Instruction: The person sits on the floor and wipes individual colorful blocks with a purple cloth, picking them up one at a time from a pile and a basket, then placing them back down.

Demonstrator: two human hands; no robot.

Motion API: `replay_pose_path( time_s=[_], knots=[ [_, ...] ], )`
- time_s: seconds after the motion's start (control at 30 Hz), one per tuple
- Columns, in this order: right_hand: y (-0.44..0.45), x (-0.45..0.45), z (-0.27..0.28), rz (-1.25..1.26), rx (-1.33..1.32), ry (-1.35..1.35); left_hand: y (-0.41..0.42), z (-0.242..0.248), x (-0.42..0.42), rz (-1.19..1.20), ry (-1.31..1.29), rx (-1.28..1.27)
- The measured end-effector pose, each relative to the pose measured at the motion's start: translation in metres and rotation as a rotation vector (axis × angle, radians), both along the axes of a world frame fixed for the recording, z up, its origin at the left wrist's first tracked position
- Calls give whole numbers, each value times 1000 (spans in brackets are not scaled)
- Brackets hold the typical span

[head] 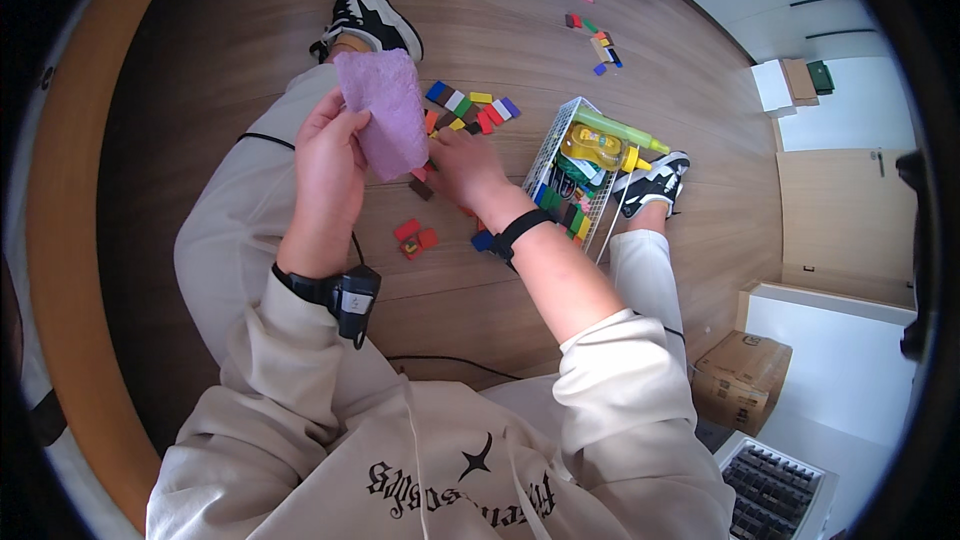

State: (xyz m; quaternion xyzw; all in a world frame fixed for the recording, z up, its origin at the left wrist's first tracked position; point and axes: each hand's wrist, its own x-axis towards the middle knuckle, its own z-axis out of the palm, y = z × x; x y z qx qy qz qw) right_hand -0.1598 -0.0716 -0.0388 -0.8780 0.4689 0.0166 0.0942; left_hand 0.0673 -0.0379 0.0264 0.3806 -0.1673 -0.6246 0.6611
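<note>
A pink cloth (386, 112) is gripped between the thumb and fingers of my left hand (330, 157), raised above the floor. To its right, my right hand (469, 172) reaches down among coloured domino-like blocks (463, 106); its fingertips are partly hidden behind the cloth's edge and the hand itself, so whether it grips a block is unclear. Several red blocks (417, 238) lie nearer to me. At the right a white wire basket (551, 139) holds a bottle of yellow liquid (596, 148), a green tube-shaped bottle (619, 129) and more coloured blocks (562, 214).
More blocks (600, 49) are scattered on the wood floor (487, 15) farther out. My legs and shoes flank the blocks and basket. A black cable (450, 358) runs near my lap. A cardboard box (742, 379) stands at the lower right.
</note>
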Motion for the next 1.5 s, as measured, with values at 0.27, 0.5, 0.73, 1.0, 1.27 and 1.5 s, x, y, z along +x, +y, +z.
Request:
replay_pose_path(
  time_s=[0.27, 0.5, 0.73, 1.0, 1.27, 1.5],
  knots=[
    [-2, 31, -35, -68, 29, 135, 2, -2, -3, -24, 17, 8],
    [-1, 33, -34, -107, 81, 143, 4, -14, -3, -33, 44, 14],
    [7, 37, -29, -81, -44, 167, 2, -14, -1, -23, 16, 5],
    [25, 4, 56, -270, 143, -121, 4, -17, -4, -78, -43, 6],
    [80, -62, 118, -459, -20, -596, 26, -22, -47, -385, -126, -26],
    [118, -75, 121, -465, -109, -764, 57, -24, -88, -637, -153, -62]
  ],
)
